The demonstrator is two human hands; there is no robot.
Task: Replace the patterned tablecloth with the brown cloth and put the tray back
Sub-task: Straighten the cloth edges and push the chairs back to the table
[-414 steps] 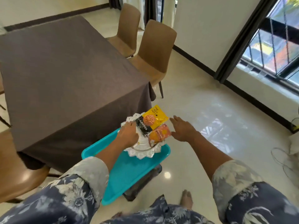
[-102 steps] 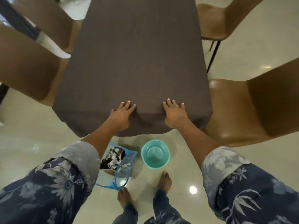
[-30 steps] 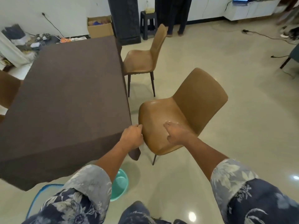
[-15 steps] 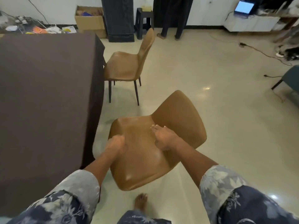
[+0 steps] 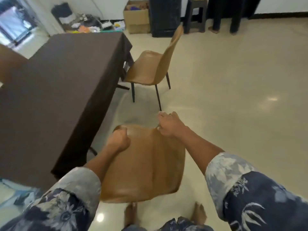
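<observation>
The brown cloth (image 5: 63,84) covers the worktop (image 5: 93,151), its edges hanging down the sides. Just beside the worktop's near corner is a tan chair (image 5: 143,164) (blurred). The left hand (image 5: 119,141) curls round its far edge and the right hand (image 5: 170,125) grips the same edge. A second chair (image 5: 150,70) stands beside the worktop's far end.

Legs of the tan moulded chair (image 5: 146,164) hidden beneath my left hand (image 5: 119,140), fingertips of my right hand (image 5: 170,125) smeared by blur, dark brown cloth (image 5: 58,90) cut off by the frame left of both hands, pale blue shape (image 5: 20,195) behind my left hand too blurred to name
</observation>
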